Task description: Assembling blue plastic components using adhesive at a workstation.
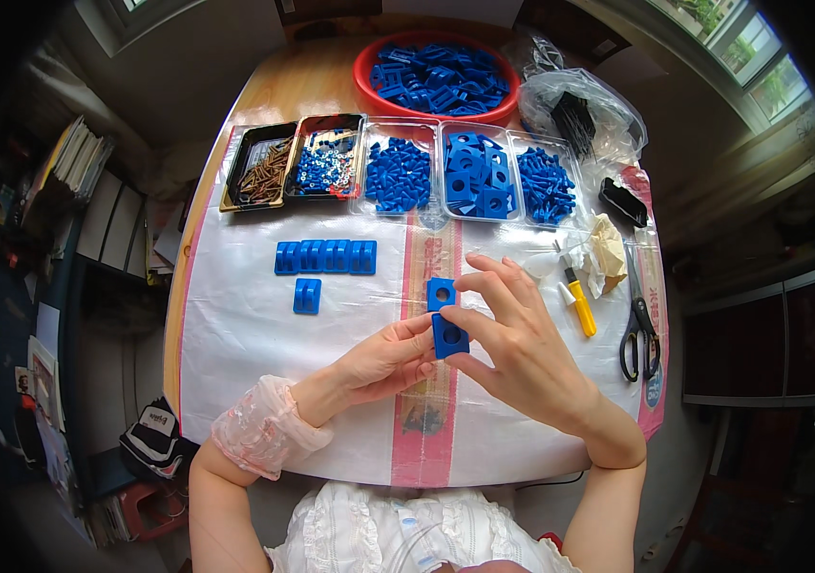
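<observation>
A wooden table (278,91) stood between two bright windows, most of its top covered by a white plastic sheet with pink stripes (235,334); shelves of papers and books crowded the dim left side of the room. At the far end sat a round red basin (365,88) heaped with blue plastic pieces, and beside it a clear plastic bag (608,110) holding black parts. In front ran a row of trays — a black tray of brown screws (261,172), a black tray of small silvery and blue hardware (327,160), then three clear trays: blue wedge-like bits (398,175), flat blue blocks with holes (477,177), and slim blue pegs (546,183). A row of joined blue blocks (325,257) lay on the sheet with a shorter pair (307,295) just below. Black-handled scissors (638,325) and a yellow-handled tool (576,304) lay to the right. Over the sheet's middle, the left hand (383,358) and right hand (508,334) met — both pinching a square blue plastic block with a round hole (449,336), a second such block (441,293) touching its upper edge.
</observation>
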A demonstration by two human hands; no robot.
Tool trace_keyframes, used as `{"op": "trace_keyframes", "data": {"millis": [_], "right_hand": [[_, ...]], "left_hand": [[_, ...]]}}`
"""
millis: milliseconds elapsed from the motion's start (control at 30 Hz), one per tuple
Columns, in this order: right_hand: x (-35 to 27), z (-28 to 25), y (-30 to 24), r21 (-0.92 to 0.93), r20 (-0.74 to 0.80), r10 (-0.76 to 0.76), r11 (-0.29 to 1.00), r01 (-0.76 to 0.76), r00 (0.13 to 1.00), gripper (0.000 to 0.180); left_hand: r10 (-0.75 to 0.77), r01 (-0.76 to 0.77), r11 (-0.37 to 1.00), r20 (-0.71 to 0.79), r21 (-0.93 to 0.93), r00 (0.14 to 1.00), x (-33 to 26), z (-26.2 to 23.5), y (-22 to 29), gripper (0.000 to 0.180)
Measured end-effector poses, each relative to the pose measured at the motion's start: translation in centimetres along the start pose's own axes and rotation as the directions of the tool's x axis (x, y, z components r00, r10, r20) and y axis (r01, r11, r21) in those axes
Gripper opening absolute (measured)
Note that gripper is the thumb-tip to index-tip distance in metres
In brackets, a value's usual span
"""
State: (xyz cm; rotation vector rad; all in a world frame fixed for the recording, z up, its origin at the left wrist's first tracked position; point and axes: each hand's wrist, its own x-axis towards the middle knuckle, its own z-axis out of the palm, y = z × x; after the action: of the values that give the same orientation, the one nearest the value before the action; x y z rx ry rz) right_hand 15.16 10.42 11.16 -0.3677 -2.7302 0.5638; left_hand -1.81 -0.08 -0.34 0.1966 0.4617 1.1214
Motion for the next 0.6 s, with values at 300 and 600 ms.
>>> {"op": "trace_keyframes", "data": {"millis": [300,600], "right_hand": [[0.03,0.05,-0.02,-0.004,0.002,-0.001,1.0,0.001,1.0,0.038],[-0.01,0.14,0.08,0.001,0.003,-0.005,1.0,0.005,1.0,0.039]], "left_hand": [[0.01,-0.009,1.0,0.018,-0.01,1.0,-0.07,0.02,0.06,0.038],[0.0,0.0,1.0,-0.007,0.012,1.0,-0.13,-0.1,0.05,0.038]]}}
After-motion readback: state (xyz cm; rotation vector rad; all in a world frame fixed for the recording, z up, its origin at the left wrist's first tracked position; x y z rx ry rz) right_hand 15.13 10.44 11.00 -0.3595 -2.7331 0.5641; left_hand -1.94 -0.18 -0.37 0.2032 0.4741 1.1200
